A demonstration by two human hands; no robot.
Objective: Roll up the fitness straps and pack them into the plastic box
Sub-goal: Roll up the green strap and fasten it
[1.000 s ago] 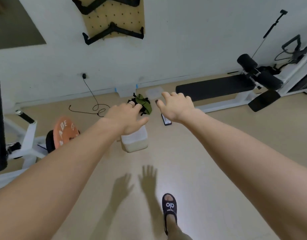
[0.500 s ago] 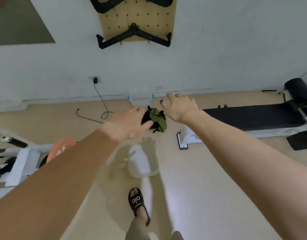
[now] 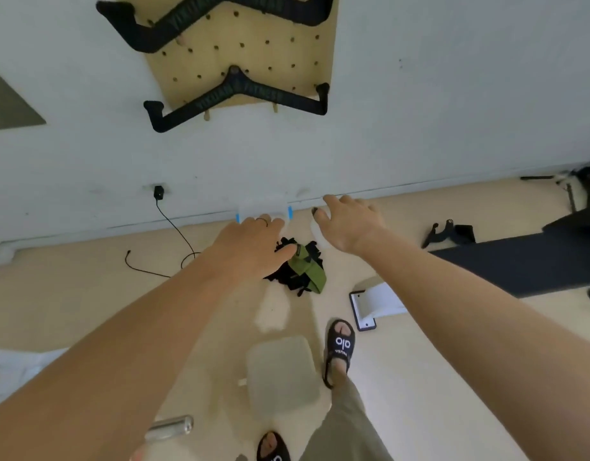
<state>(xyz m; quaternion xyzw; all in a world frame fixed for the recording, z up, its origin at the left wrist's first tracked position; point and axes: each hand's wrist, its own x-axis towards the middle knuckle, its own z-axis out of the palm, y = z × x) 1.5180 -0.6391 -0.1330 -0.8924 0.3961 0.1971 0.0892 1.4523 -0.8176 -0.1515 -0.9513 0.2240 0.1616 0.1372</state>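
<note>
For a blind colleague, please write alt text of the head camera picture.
Two bare arms reach forward and down, the open left hand and open right hand above a tangled pile of green and black fitness straps on the floor. A translucent plastic box stands nearer, beside a sandalled foot.

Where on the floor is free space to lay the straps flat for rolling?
Bare floor lies left of the strap pile, between the black cable and the plastic box, under the left forearm. Right of the pile it is crowded: the bench foot and the sandalled foot stand close.
</note>
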